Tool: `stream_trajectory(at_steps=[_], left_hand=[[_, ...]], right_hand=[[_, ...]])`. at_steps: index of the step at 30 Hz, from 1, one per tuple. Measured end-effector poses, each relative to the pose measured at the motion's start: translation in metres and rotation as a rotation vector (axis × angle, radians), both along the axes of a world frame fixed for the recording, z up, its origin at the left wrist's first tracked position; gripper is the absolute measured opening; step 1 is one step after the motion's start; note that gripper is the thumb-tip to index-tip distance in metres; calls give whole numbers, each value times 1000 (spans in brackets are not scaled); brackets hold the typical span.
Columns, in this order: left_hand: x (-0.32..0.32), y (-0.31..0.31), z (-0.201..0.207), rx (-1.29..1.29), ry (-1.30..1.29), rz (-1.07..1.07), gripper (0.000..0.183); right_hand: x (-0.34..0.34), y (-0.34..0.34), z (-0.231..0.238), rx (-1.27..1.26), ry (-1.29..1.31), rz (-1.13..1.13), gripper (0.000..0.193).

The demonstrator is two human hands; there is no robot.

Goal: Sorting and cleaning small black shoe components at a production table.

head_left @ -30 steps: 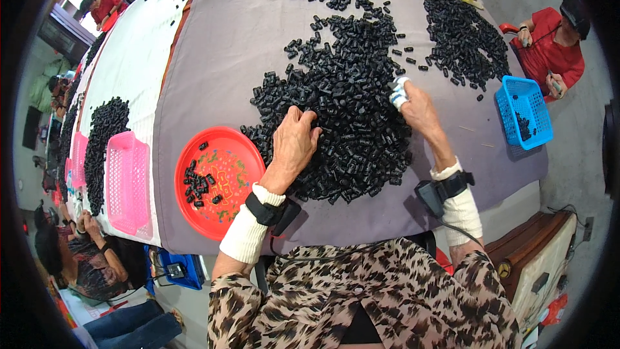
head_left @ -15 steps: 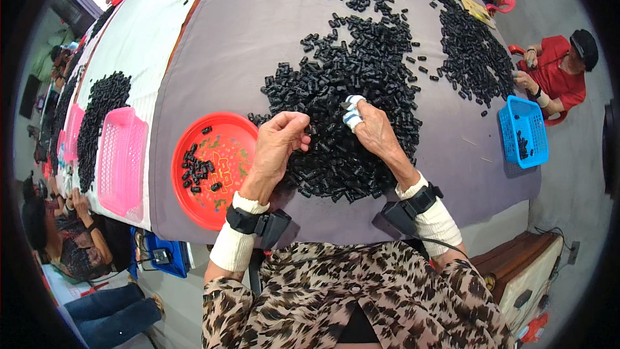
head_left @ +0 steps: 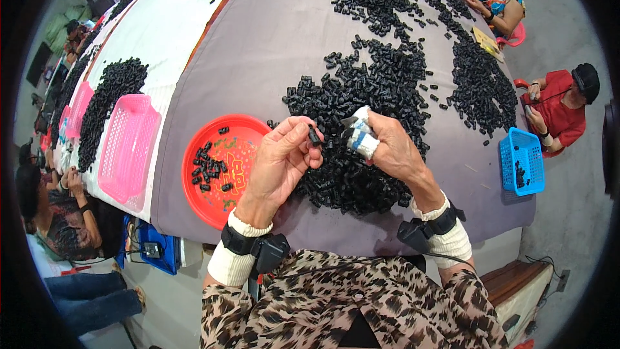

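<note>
Between the thumb and fingers of my left hand (head_left: 279, 158) is a small black cylindrical piece (head_left: 314, 135). My right hand (head_left: 399, 150) is closed around a small blade tool (head_left: 361, 139) wrapped in white and blue cloth; its greyish tip points toward the left hand, apart from the piece. Both hands are above a large heap of similar black pieces (head_left: 349, 184) on the grey cloth. To the left of my left hand lies a round red tray (head_left: 194, 203) with several black pieces in it.
A pink basket (head_left: 126, 155) stands at the left beside another black heap (head_left: 116, 100). At the right are a blue basket (head_left: 524, 161) with a few pieces and a further heap (head_left: 481, 84). Co-workers sit around the table, one in a red shirt (head_left: 557, 100).
My left hand has turned, and the black piece now shows in its fingers. The right hand has drawn back slightly with the tool. The whole view has shifted a little.
</note>
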State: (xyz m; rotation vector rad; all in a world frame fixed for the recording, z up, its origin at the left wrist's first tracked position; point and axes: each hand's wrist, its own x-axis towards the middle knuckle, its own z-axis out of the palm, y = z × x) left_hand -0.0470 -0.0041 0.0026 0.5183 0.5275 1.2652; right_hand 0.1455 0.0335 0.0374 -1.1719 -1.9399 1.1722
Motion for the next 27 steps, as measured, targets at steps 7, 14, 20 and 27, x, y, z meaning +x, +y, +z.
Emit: stream_trajectory(at_steps=[7,14,20,27], left_hand=[[7,-5,17,51,51,8,17],[10,-8,21,84,91,52,16],[11,-9,21,62,53,24,21],[13,-8,20,75,35,-16,22]], right_hand=[[-13,-3,12,-49,135,199,30],[-16,-1,18,-70,117,152,31],[-14,2,14,-28,52,206,34],[-12,5,9,33,25,246,35]])
